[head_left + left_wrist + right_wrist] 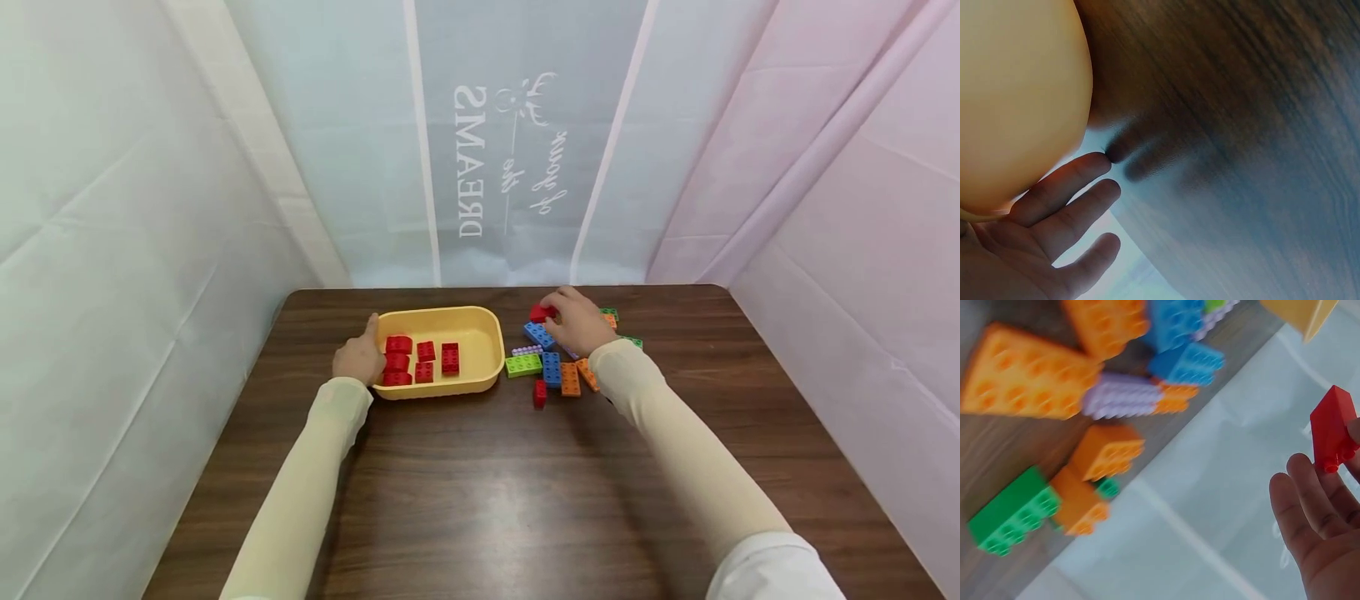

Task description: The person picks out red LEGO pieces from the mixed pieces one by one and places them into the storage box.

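My left hand rests at the left end of a yellow tray, index finger along its rim. In the left wrist view, three nearly straight fingers lie against or beside the tray's outer wall; the thumb is hidden. Several red bricks lie inside the tray, curved ones at the left and a studded red brick near the middle. Over the far side of the loose bricks, my right hand pinches a red toy brick between thumb and fingers, raised above the table in the right wrist view.
Right of the tray lie a lime brick, a blue brick, an orange brick and a small red brick. A green brick and more orange ones sit farther right. Fabric walls border the wooden table.
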`<state>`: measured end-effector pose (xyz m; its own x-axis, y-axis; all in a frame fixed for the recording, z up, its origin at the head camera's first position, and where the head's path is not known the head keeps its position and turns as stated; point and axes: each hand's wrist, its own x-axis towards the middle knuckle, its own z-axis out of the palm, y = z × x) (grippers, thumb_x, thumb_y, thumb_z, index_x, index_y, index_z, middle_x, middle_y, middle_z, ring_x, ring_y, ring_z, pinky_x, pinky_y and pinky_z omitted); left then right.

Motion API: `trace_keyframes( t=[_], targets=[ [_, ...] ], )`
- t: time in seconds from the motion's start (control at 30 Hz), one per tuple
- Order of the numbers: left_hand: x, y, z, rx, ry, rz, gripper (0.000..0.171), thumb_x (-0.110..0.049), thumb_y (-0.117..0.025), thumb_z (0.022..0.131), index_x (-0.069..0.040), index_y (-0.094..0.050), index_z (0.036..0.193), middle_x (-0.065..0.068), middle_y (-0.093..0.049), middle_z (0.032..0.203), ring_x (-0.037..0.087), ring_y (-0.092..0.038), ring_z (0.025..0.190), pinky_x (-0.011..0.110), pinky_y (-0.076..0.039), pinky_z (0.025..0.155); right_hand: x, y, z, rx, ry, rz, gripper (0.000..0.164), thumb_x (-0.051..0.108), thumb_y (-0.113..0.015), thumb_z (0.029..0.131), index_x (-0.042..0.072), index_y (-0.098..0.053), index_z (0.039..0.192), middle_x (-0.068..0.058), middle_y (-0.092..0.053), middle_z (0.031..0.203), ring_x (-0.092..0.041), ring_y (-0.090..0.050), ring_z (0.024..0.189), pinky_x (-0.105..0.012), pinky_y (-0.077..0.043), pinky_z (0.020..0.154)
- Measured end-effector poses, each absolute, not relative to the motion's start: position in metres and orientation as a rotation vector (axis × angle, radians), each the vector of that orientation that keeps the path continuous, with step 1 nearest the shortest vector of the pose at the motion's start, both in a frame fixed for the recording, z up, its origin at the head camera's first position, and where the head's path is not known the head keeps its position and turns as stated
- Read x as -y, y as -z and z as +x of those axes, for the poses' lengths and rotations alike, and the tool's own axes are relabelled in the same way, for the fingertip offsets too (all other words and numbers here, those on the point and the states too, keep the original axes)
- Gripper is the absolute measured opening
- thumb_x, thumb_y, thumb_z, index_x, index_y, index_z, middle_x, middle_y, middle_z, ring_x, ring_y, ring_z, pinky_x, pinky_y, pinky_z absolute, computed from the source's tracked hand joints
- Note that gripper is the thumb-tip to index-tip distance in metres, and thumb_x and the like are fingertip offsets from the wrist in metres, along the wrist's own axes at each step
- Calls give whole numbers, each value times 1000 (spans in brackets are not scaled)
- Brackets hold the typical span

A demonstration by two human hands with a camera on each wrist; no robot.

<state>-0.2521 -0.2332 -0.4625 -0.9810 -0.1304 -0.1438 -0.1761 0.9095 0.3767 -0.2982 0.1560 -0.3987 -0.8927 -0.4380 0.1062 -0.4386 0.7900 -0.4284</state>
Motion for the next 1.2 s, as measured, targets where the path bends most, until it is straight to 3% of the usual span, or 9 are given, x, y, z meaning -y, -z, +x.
trace_keyframes(
  t=[0.17,0.53,1.2],
  targets=[
    [232,463,-253,-2970,-589,-230,77,-11,-50,96,-10,-12,163,13,-59,64,31,-57,57,53,-51,77,-129,395,-304,2981,-667,825,31,16,-62,98,4,-65,127,-11,-55,119,-26,-56,96,-44,-51,89],
    [231,463,-259,-2967,-586,-235,77,-11,-51,97,-12,-12,163,13,-60,67,30,-59,58,51,-53,74,-86,404,-311,2990,-651,920,22,13,-62,98,8,-73,116,-7,-53,114,-21,-57,90,-35,-51,78],
    [233,462,-254,-2975,-571,-257,77,-10,-53,97,-11,-13,163,11,-59,65,29,-58,57,50,-52,75,-36,425,-321,2947,-416,1177,27,8,-68,93,1,-72,120,-10,-57,107,-22,-55,92,-32,-50,81]
  ],
)
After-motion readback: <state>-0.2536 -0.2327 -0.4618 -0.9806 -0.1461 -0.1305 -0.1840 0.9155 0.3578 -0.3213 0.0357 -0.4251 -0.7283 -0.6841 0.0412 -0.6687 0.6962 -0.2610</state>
